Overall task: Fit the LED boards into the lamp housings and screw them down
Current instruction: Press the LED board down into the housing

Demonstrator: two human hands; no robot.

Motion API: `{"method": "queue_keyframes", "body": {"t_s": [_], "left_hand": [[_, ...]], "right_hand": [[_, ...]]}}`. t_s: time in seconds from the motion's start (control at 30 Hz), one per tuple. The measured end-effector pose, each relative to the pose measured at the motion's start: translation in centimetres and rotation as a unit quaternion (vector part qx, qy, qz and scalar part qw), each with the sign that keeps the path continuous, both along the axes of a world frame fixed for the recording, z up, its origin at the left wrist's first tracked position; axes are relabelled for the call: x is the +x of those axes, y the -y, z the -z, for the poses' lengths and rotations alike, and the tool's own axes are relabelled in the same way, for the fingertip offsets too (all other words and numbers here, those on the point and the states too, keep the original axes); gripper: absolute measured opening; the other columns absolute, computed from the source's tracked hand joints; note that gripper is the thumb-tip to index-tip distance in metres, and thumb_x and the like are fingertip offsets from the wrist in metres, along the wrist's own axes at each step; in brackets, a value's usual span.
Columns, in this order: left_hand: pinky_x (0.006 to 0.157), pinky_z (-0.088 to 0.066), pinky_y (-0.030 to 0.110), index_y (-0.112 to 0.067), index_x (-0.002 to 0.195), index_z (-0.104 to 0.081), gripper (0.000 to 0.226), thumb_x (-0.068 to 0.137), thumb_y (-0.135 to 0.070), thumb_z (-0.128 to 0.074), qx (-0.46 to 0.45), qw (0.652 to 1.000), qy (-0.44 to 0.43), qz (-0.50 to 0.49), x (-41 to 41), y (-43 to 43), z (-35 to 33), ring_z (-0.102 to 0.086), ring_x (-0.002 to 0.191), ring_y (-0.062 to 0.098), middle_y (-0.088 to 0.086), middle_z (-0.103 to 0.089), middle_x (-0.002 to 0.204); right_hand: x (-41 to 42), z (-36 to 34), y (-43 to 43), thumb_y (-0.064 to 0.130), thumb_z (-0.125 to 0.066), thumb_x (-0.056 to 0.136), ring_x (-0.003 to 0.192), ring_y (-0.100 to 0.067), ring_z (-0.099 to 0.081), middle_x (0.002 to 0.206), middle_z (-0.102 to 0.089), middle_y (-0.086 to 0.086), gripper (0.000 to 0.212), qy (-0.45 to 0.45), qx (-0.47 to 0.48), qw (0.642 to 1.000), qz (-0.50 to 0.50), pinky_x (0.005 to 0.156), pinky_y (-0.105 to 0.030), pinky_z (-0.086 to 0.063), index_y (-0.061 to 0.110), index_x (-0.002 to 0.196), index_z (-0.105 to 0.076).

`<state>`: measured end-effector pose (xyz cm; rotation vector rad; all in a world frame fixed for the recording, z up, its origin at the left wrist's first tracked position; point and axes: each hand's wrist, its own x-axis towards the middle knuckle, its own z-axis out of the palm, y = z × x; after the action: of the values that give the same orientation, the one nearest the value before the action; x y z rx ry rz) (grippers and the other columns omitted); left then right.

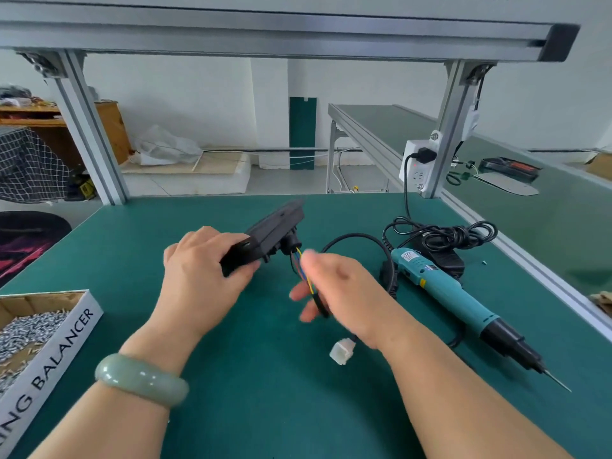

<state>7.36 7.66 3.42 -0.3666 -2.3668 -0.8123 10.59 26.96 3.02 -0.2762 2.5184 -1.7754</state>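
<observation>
Head view. Nearest us is the left forearm with its pale green stone bangle (140, 379) at the wrist. The left hand (202, 276) has its fingers curled round one end of the black plastic lamp housing (268, 233), gripping it firmly. The housing is lifted clear of the green matted worktop (265, 409), tilted, above the worktop's middle.

Thin yellow and blue wires (303, 266) leave a gland on the housing and run into a black sheathed cable (320, 306). This cable passes through the right hand (344, 293) and ends in a white plastic connector (341, 354) lying on the mat. The right hand is blurred, with the thumb raised. We cannot tell whether its fingers clasp the cable or merely cradle it.

No LED board shows, and the housing's open face is turned away from us, so we cannot say whether one is seated. The teal electric screwdriver (463, 303) lies untouched towards the right edge, and we see no screw in either hand. We judge that screwing down lies ahead for this housing.

At the near left edge an open cardboard box of small silver screws (29, 329) has a white side printed "…ING BALANCER". The first word is cut off. The screwdriver carries small labels, too fine to read.
</observation>
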Motion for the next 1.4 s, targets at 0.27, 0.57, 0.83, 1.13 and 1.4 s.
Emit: {"method": "queue_keyframes", "body": {"t_s": [0.27, 0.57, 0.83, 1.13, 1.4], "left_hand": [[0.070, -0.038, -0.001, -0.041, 0.114, -0.055, 0.050, 0.069, -0.023, -0.067, 0.052, 0.989, 0.024, 0.139, 3.1, -2.8, -0.6, -0.055, 0.075, -0.012, -0.025, -0.064, 0.090], [0.043, -0.029, 0.001, -0.065, 0.085, -0.050, 0.062, 0.077, -0.005, -0.066, 0.066, 0.987, 0.035, 0.143, 3.5, -3.3, -1.0, -0.042, 0.045, -0.002, -0.025, -0.051, 0.056], [0.036, -0.024, 0.008, -0.047, 0.070, -0.055, 0.042, 0.081, -0.008, -0.064, 0.089, 0.982, 0.082, 0.145, 3.3, -3.2, -0.8, -0.031, 0.039, 0.008, -0.011, -0.040, 0.046], [0.035, -0.025, 0.012, -0.016, 0.067, -0.054, 0.019, 0.079, -0.006, -0.066, 0.131, 0.976, 0.126, 0.121, 3.1, -2.2, -1.3, -0.031, 0.037, 0.008, -0.009, -0.038, 0.045], [0.039, -0.028, 0.017, -0.016, 0.071, -0.055, 0.015, 0.080, -0.010, -0.065, 0.089, 0.975, 0.134, 0.156, 3.1, -1.3, -1.3, -0.029, 0.041, 0.008, -0.006, -0.038, 0.049]], "right_hand": [[-0.1, -1.3, 1.1, 0.025, -0.052, 0.098, 0.057, -0.006, -0.065, 0.074, -0.072, -0.002, 0.028, 0.070, -0.338, 0.934, 0.093, 0.048, -0.017, -0.049, 0.012, 0.081, -0.070], [0.0, -1.9, 0.6, 0.012, -0.061, 0.080, 0.061, -0.008, -0.069, 0.074, -0.074, -0.001, 0.014, 0.115, -0.456, 0.882, 0.005, 0.052, -0.010, -0.049, 0.010, 0.078, -0.074], [-0.4, -1.3, 0.5, 0.013, -0.066, 0.066, 0.058, -0.012, -0.067, 0.073, -0.072, -0.006, 0.023, 0.129, -0.509, 0.850, 0.029, 0.056, -0.013, -0.053, 0.004, 0.087, -0.070], [0.1, -1.0, 1.7, -0.009, -0.066, 0.082, 0.078, -0.017, -0.072, 0.087, -0.076, -0.005, 0.027, -0.096, -0.363, 0.920, 0.110, 0.077, -0.024, -0.056, 0.015, 0.091, -0.075], [0.7, -1.8, 0.5, 0.003, -0.071, 0.083, 0.084, 0.008, -0.067, 0.079, -0.069, 0.029, 0.024, -0.194, -0.121, 0.964, 0.138, 0.076, -0.006, -0.048, 0.014, 0.105, -0.073]]}}
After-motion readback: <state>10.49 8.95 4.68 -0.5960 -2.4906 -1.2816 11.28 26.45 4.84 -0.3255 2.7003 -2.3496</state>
